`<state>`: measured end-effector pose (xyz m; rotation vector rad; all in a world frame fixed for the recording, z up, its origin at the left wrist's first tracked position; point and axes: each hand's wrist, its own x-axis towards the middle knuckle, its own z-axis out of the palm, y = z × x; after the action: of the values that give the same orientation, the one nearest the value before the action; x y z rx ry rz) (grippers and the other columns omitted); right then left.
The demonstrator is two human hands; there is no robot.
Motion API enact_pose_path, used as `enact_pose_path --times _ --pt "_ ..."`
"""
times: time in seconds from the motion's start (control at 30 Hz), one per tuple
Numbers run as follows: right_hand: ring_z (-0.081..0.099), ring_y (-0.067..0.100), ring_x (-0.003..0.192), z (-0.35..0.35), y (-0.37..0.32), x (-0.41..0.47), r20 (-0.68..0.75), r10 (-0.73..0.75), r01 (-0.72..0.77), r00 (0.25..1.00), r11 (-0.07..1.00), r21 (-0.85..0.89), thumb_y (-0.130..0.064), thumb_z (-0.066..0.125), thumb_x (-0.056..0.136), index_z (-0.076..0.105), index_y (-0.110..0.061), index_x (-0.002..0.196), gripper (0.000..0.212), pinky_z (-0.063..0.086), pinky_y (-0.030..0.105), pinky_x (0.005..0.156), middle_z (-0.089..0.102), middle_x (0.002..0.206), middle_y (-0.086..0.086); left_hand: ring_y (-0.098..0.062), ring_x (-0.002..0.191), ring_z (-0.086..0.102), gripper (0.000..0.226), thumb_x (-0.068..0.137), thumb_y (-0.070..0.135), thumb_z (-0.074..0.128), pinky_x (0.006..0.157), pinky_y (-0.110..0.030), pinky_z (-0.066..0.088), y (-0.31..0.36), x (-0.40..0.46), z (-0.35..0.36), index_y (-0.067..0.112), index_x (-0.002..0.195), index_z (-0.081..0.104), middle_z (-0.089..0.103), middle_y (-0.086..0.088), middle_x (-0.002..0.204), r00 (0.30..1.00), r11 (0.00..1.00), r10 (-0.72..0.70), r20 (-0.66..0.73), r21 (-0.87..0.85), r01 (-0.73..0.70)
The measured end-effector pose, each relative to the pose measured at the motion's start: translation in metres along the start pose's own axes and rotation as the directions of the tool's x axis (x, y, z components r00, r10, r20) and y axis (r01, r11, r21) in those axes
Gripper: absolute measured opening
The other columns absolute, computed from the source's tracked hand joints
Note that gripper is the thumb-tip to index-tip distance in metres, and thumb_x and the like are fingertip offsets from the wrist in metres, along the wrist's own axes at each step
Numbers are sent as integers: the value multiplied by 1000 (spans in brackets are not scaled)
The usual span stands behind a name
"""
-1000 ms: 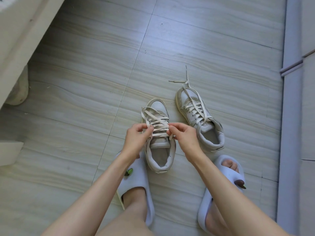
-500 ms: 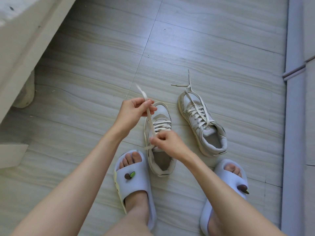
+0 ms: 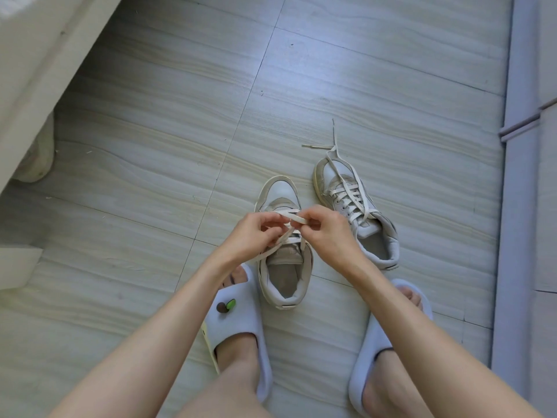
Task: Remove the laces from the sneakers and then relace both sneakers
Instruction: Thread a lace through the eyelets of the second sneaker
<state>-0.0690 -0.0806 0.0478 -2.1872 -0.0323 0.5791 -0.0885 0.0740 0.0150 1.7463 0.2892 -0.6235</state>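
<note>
Two worn white-and-grey sneakers stand on the tiled floor, toes pointing away from me. Over the near left sneaker (image 3: 283, 267) my left hand (image 3: 250, 233) and my right hand (image 3: 327, 233) each pinch a part of its cream lace (image 3: 294, 217), which runs taut between them above the eyelets. A loose end of that lace trails down past my left wrist. The right sneaker (image 3: 355, 212) is laced, and its lace ends (image 3: 331, 146) lie loose on the floor beyond the toe.
My feet in white slides (image 3: 238, 330) sit either side of the near sneaker. A pale furniture base (image 3: 33, 95) fills the upper left. A grey wall edge or door frame (image 3: 509, 206) runs down the right side.
My left hand came down from its raised pull and met my right hand over the left sneaker's eyelets. The lace now stretches between the two hands.
</note>
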Motion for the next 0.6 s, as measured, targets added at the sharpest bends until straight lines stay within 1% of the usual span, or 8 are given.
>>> enact_pose_path --times 0.1,0.2,0.23,0.3,0.37,0.43,0.53,0.6 --pt "64 15 80 0 -2 -2 32 85 -89 996 977 191 -1 55 85 70 -18 84 23 48 22 72 70 83 1 -4 63 59 31 90 -3 52 65 -19 47 0 0 -1 16 112 64 68 -4 100 995 996 90 47 8 -90" --pt "66 22 88 -1 -3 -4 59 92 -104 994 957 272 -5 58 88 71 -17 89 18 50 32 83 72 89 7 -21 91 68 24 92 5 55 83 -37 51 -1 0 3 26 97 64 70 -7 94 999 1000 18 48 -25 -17" --pt "67 19 89 -1 -3 -5 59 94 -107 994 946 307 -7 60 89 71 -17 89 15 50 31 85 72 89 6 -23 90 66 21 92 7 55 84 -37 50 -1 1 3 25 94 65 69 -6 89 1000 1000 -1 20 7 1" --pt "68 16 89 -3 -1 -5 60 118 -132 991 913 386 -9 59 91 71 -14 89 13 52 28 87 73 91 7 -17 83 61 15 91 14 56 77 -31 46 0 1 0 23 86 67 67 -1 81 1000 996 -11 -19 94 13" --pt "68 21 89 -6 3 -6 97 173 -198 980 862 467 -8 54 93 70 -5 90 17 53 28 86 72 94 15 -13 78 58 16 90 26 58 74 -28 43 0 0 -11 23 79 70 69 -5 80 999 991 -38 -24 128 40" --pt "68 18 81 -9 7 -6 131 244 -276 961 809 518 -6 47 95 68 -6 85 24 54 26 80 70 91 15 -14 73 50 24 90 37 57 72 -30 37 -4 -6 -28 24 73 69 61 -8 73 996 989 -77 -37 126 81" --pt "66 15 69 -17 16 -4 138 408 -418 902 753 508 -8 36 99 62 -13 81 32 48 23 63 69 86 9 -13 68 48 30 93 35 53 74 -28 41 -18 -20 -51 18 71 65 51 3 64 982 990 -135 -130 -44 131" --pt "65 14 52 -24 26 -5 168 521 -528 837 685 502 -8 29 100 57 -12 83 33 41 19 47 69 69 5 -15 69 53 30 94 33 52 74 -29 43 -34 -30 -63 14 75 65 52 1 63 958 980 -198 -209 -50 192"
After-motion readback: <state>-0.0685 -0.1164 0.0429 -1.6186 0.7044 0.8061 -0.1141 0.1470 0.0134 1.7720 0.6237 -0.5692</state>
